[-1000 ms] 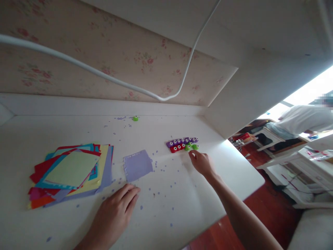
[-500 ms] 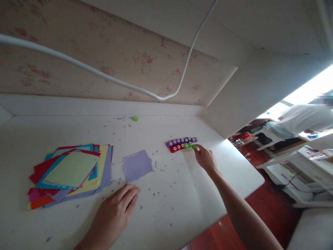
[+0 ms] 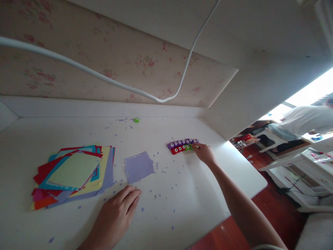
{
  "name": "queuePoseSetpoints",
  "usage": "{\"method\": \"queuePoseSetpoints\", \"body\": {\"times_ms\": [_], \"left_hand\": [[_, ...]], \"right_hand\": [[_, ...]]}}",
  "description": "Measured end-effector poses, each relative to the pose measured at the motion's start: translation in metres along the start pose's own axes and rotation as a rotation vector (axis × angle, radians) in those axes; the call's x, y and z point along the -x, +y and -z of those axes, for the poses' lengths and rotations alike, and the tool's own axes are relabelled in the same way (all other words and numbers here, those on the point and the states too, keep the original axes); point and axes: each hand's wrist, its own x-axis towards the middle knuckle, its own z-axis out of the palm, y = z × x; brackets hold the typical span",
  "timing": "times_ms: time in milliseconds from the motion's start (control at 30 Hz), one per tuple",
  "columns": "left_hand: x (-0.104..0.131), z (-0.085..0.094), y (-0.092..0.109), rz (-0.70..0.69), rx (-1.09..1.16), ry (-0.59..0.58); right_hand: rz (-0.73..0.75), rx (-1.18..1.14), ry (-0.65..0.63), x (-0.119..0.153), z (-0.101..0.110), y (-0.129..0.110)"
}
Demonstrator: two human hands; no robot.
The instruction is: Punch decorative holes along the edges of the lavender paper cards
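Here the left hand [image 3: 116,211] lies relaxed, fingers loosely curled, on the white desk just below the lilac paper [image 3: 139,167], while beyond it the right hand [image 3: 204,152] has its fingertips pinched onto a green piece at the right end of the rows of eye-topped pieces [image 3: 180,149], and a lone green piece [image 3: 136,120] sits farther back near the wall.

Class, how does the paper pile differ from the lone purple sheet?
The pile shows many colours; the sheet is plain purple. The pile has overlapping layers at different angles, while the sheet lies singly. The pile spreads wider than the sheet. Both lie on the table.
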Motion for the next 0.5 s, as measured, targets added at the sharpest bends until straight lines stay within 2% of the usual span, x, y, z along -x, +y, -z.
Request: {"method": "queuePoseSetpoints", "body": {"times_ms": [133, 233, 367, 500], "left_hand": [[0.000, -0.001, 0.000, -0.011, 0.003, 0.010], [0.000, -0.001, 0.000, -0.016, -0.005, 0.017], [0.001, -0.001, 0.000, -0.020, -0.014, 0.011], [0.001, -0.001, 0.000, -0.012, -0.007, -0.003]], "right_hand": [[0.027, -0.030, -0.023, 0.005, 0.001, 0.002], [0.009, -0.079, 0.020, 0.009, 0.003, 0.006], [-0.092, -0.161, 0.115, 0.012, 0.010, 0.023], [-0.064, -0.172, 0.076, 0.015, 0.013, 0.037]]}}
